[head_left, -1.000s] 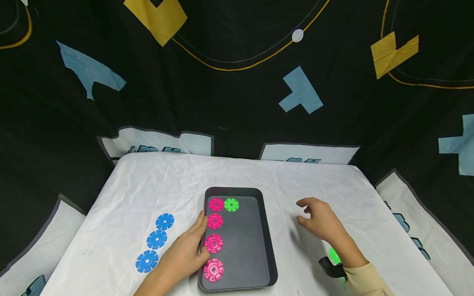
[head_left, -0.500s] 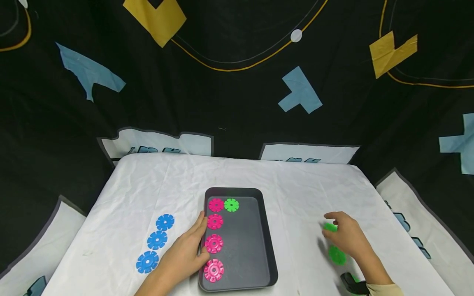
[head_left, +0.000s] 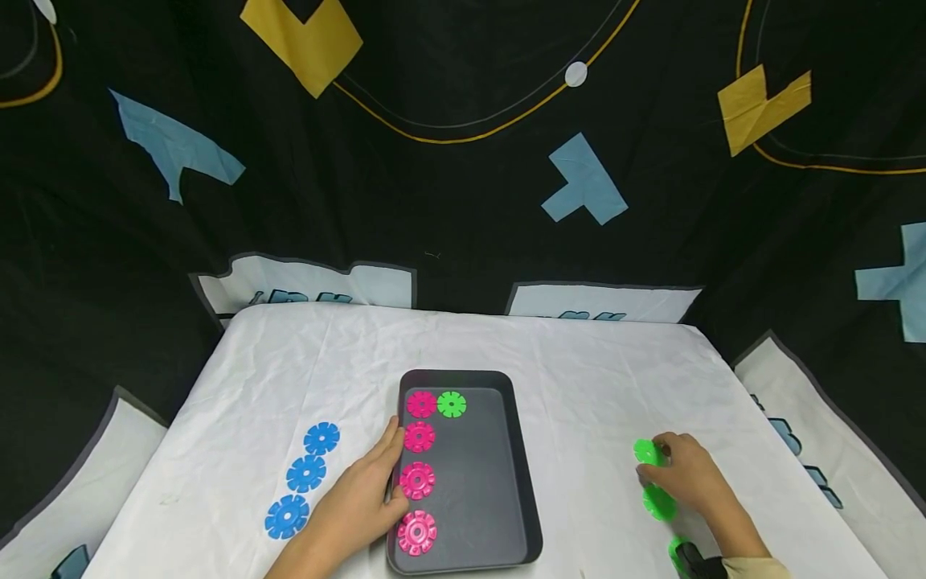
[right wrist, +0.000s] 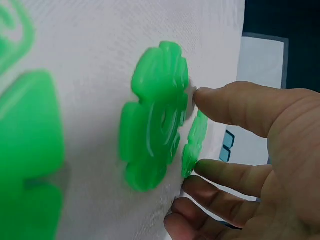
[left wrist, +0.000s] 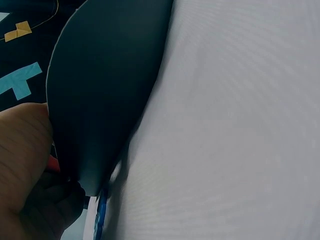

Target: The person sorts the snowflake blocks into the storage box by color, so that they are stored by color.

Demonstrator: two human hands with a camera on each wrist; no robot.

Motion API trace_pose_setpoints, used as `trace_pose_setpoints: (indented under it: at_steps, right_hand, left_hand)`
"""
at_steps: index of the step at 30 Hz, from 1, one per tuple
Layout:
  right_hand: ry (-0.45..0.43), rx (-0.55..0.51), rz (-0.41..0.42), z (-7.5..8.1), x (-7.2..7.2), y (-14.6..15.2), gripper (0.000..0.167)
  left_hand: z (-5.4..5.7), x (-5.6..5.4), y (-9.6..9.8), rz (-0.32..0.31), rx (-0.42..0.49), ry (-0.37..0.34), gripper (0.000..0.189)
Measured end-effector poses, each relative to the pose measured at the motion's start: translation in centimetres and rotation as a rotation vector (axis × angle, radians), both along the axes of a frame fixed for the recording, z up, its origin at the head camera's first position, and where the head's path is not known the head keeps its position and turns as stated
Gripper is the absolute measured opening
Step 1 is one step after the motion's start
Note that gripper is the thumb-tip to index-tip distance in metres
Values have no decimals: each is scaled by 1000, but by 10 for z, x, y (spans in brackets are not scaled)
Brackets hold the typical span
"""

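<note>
A dark grey baking tray [head_left: 477,474] lies in the middle of the table. My left hand [head_left: 358,503] holds its left rim, thumb over the edge and fingers along the side; in the left wrist view the tray's wall [left wrist: 100,90] stands beside that hand. Inside are a column of pink notched discs [head_left: 417,481] and one green notched disc [head_left: 452,404]. At the right, my right hand [head_left: 690,474] reaches to the farthest loose green disc [right wrist: 195,142], thumb and index fingertips at its edges. A nearer green disc [right wrist: 155,117] lies flat in front of the thumb.
Three blue notched discs [head_left: 305,474] lie in a slanted line left of the tray. Another green disc [head_left: 677,555] is partly hidden by the black band on the right wrist. White cloth [head_left: 579,362] covers the table; a black curtain [head_left: 463,217] hangs behind it.
My right hand has moved right and toward me, from beside the tray's right side down to the farthest loose green disc. The left hand and the tray have stayed put.
</note>
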State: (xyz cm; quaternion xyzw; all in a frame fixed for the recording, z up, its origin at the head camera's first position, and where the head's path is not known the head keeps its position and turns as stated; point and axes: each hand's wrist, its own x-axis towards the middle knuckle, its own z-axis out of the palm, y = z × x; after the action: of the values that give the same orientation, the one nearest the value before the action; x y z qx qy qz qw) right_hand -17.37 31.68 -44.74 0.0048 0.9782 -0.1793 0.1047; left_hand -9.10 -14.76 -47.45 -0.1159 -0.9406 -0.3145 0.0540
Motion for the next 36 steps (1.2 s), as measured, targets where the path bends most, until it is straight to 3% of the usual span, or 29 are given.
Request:
trace_pose_setpoints:
  at_steps: [7,14,19,36]
  right_hand:
    - [27,1,18,-2,-7,-1,62]
    - [-27,-4,-18,-5,-15,-4,57]
    - [-20,-3,-19,-4,-16,-10,54]
    - [209,-65,177,32,-18,-83,45]
  left_hand:
    - [1,1,0,2,3,-4,78]
    - [2,1,0,0,-5,-6,78]
    - [2,0,0,-3,-8,-15,78]
    - [1,1,0,5,-11,-12,78]
